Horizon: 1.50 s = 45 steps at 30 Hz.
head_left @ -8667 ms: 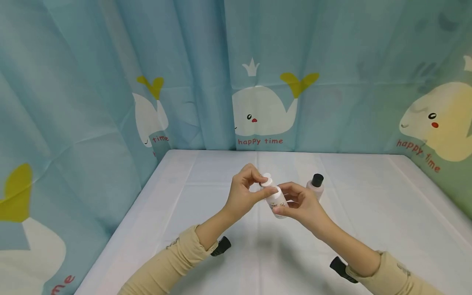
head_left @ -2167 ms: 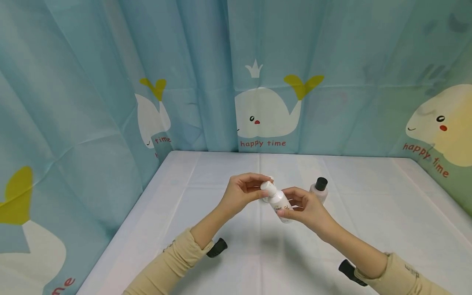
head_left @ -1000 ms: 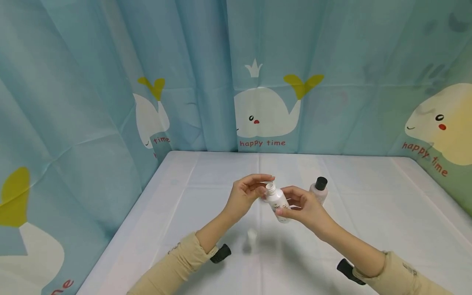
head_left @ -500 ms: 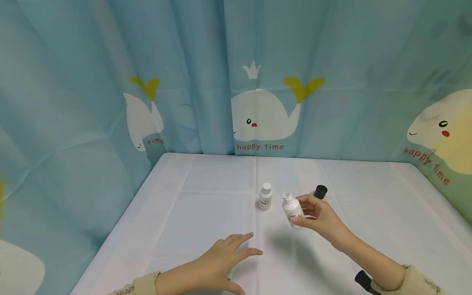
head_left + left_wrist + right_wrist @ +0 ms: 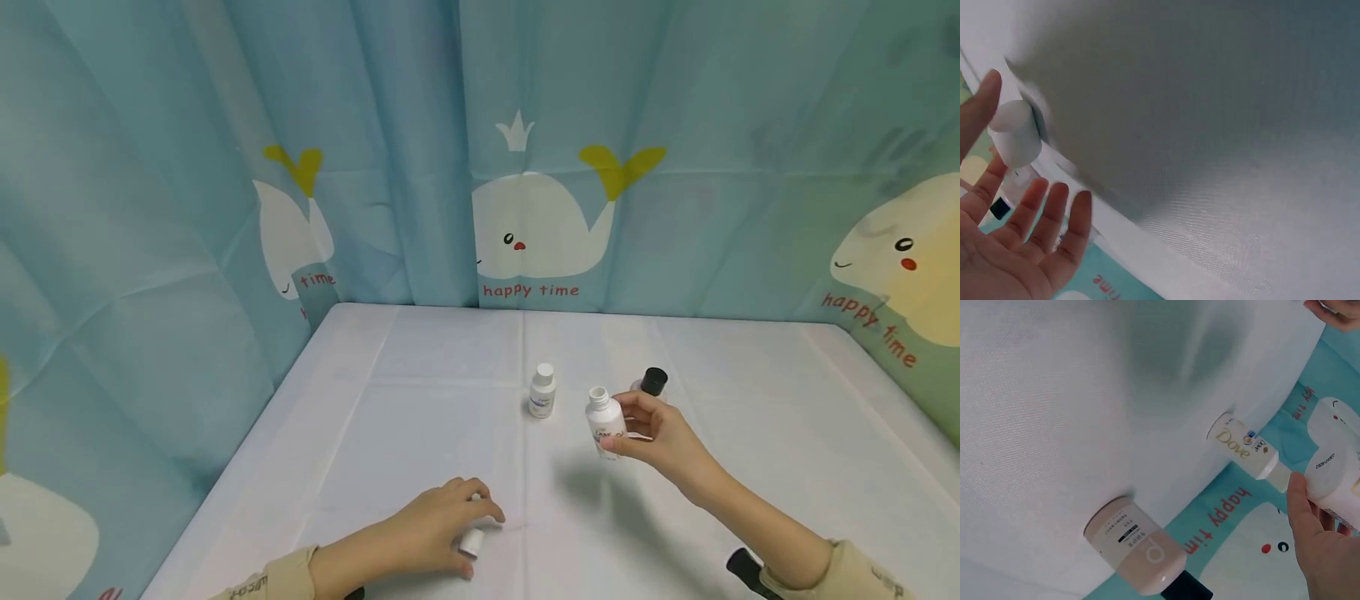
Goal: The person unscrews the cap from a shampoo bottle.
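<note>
My right hand (image 5: 667,437) holds a small white bottle (image 5: 606,421), its threaded neck bare, off the table and nearly upright. Thumb and fingers pinch its body; in the right wrist view, the bottle (image 5: 1338,481) shows only partly at the right edge. Low on the left, my left hand (image 5: 431,533) reaches over a white bottle cap (image 5: 471,543) on the table. In the left wrist view, this cap (image 5: 1016,134) sits between the thumb and the spread fingers (image 5: 1054,219), which are not closed round it.
A capped white Dove bottle (image 5: 542,392) stands mid-table, left of the held bottle. Behind the right hand stands a pinkish bottle (image 5: 1138,547) with a black cap (image 5: 654,382). A blue whale-print curtain (image 5: 405,208) borders the white table (image 5: 420,358).
The left hand has removed the bottle's cap, which fell to the table. That hand has since come down to the cap. My right hand has shifted the bottle rightward and made it more upright.
</note>
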Motion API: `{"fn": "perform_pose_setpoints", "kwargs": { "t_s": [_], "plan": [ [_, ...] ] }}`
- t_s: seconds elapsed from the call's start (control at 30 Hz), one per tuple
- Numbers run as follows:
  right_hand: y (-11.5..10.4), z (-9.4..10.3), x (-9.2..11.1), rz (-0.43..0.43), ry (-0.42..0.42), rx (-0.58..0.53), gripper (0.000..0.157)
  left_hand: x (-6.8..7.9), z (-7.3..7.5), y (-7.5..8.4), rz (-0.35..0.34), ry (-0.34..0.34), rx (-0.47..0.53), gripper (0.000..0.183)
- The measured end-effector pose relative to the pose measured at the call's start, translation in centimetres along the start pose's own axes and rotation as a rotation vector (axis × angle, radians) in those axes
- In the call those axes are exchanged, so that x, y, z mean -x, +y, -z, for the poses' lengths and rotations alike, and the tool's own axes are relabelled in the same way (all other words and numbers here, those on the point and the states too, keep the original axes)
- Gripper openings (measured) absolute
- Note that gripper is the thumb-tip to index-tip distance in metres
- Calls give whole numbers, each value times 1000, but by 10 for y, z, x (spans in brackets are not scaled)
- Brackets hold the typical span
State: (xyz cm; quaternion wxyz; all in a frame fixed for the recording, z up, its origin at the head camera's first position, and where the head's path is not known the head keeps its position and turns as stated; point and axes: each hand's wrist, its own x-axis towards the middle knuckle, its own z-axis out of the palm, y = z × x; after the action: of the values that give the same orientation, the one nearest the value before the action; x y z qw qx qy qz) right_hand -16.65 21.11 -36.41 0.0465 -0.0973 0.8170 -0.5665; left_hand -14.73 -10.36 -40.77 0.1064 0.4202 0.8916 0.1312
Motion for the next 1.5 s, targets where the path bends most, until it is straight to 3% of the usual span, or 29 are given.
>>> {"fn": "perform_pose_setpoints", "kwargs": {
  "t_s": [0.4,0.77,0.97,1.2,1.5],
  "plan": [
    [-4,-3,6,33,-9,-15,49,4,-7,0,25,-6,22,32],
    [-16,-6,2,61,-10,0,48,-5,0,-4,112,48,336,26],
    [-19,-9,-2,73,-9,-3,48,-9,6,-8,146,94,408,37],
    [-17,-19,-8,54,-65,-26,55,-9,10,-11,110,168,486,37],
    [-19,-36,-21,76,-134,-16,51,-15,20,-16,71,191,494,32]
  ]
}}
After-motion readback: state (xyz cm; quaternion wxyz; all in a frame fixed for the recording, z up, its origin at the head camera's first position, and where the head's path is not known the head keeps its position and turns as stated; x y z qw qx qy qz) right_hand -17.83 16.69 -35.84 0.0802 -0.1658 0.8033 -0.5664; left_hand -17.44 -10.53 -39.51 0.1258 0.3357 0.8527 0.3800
